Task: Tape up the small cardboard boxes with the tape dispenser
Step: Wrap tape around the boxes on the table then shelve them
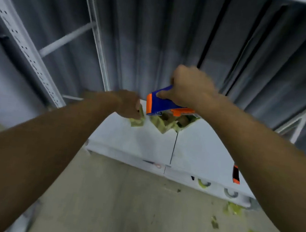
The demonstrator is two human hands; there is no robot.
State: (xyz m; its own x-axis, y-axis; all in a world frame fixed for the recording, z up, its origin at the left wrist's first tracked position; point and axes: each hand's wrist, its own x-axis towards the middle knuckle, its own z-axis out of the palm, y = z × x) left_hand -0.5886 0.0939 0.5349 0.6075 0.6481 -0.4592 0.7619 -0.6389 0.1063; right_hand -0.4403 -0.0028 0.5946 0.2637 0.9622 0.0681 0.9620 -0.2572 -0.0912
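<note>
My right hand (pixel 191 85) grips a blue and orange tape dispenser (pixel 164 103) above the far end of a white table (pixel 202 146). Under the dispenser sits a small box-like thing (pixel 170 122) covered in yellowish tape, blurred. My left hand (pixel 129 104) is curled round a crumpled piece of yellowish tape (pixel 138 121) just left of the dispenser. Both arms stretch out forward over the table. The picture is motion-blurred.
A second orange and black tool (pixel 236 174) lies at the table's right side. Tape rolls (pixel 204 183) hang at the table's front edge. Scraps of yellowish tape (pixel 233 209) litter the floor. White metal shelving (pixel 23 43) stands left, a grey corrugated wall behind.
</note>
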